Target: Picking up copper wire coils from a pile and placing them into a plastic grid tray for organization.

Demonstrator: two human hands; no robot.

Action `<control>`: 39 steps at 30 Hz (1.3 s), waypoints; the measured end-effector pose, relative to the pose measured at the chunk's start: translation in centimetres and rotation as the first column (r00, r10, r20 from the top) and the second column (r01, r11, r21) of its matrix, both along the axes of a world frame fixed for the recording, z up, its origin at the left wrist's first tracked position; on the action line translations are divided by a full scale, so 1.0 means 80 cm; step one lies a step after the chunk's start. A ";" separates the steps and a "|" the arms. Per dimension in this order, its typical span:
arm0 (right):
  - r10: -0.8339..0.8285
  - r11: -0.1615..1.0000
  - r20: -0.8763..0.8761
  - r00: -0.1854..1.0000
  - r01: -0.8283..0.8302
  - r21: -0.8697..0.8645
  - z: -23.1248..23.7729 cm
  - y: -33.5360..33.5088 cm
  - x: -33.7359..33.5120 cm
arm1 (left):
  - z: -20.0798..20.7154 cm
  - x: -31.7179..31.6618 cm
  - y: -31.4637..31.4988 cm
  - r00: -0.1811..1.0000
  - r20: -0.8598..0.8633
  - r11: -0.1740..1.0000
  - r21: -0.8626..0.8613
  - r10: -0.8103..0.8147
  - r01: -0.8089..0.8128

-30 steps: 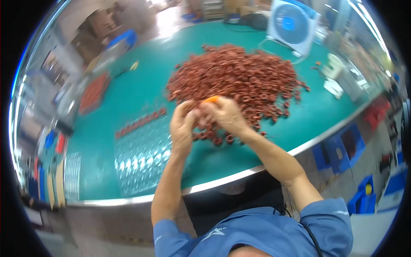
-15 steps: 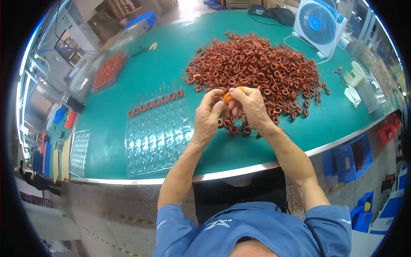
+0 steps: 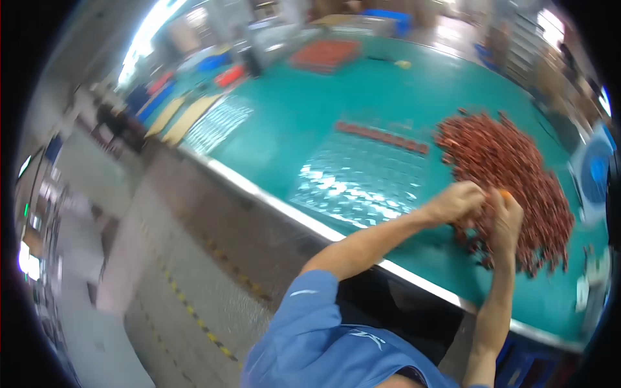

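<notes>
My left hand (image 3: 458,202) and my right hand (image 3: 507,223) are close together over the near left edge of a large heap of copper-red ring coils (image 3: 511,158). The fingers of both hands are bent and pinched together. A small orange piece (image 3: 506,194) shows at my right fingertips; blur hides what it is and whether a coil is between the fingers. To the left of my hands lies a clear plastic tray (image 3: 352,174) with round pockets. One row of coils (image 3: 383,138) stands along its far edge.
The green table (image 3: 278,139) has a pale front edge (image 3: 278,205). Another clear tray (image 3: 220,123) lies at the left, and a tray full of coils (image 3: 325,54) at the far side. A blue-and-white fan (image 3: 594,171) stands at the right, beyond the heap.
The view has swung left and blurred, so the table and heap appear farther right and tilted. My hands remain together by the heap, with fingers still closed.
</notes>
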State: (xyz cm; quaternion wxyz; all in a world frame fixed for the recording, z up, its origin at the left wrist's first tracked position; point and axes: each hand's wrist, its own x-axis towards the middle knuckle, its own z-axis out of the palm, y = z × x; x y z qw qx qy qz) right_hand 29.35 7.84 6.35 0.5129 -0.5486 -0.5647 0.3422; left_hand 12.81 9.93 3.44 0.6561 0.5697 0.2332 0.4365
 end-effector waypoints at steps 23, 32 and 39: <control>0.251 0.937 -0.442 0.861 -0.331 -0.113 0.007 0.000 0.015 | 0.014 0.004 0.004 0.987 -0.111 0.963 0.256 0.113 -0.081; 0.267 0.891 -0.420 0.867 -0.389 -0.236 0.001 0.002 0.034 | 0.014 -0.005 0.004 0.887 -0.327 0.746 0.665 0.326 -0.029; 0.095 0.990 -0.174 0.980 -0.111 -0.086 0.014 -0.017 0.004 | 0.009 0.008 -0.004 0.865 -0.270 0.797 0.564 0.424 -0.215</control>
